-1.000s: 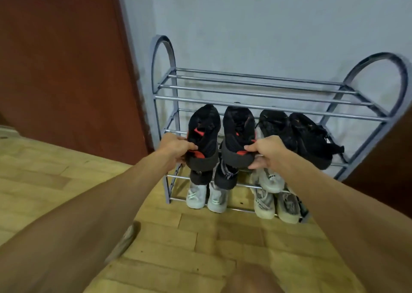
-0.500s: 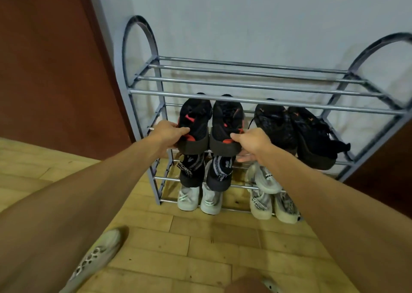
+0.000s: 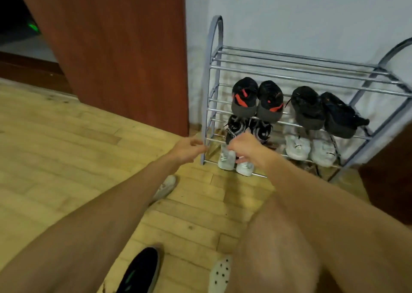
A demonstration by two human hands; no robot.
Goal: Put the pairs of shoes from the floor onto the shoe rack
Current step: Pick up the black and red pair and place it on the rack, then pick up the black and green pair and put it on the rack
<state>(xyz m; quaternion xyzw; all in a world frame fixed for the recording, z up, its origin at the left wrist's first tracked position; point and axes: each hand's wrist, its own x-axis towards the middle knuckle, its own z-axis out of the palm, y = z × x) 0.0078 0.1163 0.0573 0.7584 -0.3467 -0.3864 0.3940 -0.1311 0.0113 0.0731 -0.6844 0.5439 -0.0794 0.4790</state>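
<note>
With both hands empty — left hand (image 3: 186,147) loosely curled, right hand (image 3: 246,149) fingers half-bent, neither gripping anything — the black-and-red sneaker pair (image 3: 256,101) sits heel-out on the middle tier of the grey metal-rod shoe rack (image 3: 289,69), beside a black pair (image 3: 323,112). Top tier is bare. On the wooden plank floor (image 3: 66,147) a black slip-on shoe (image 3: 140,270) lies near the person's knee. Risks, as I judge: heels overhang the front rod, so a knock could tip the pair off; rods give narrow support.
</note>
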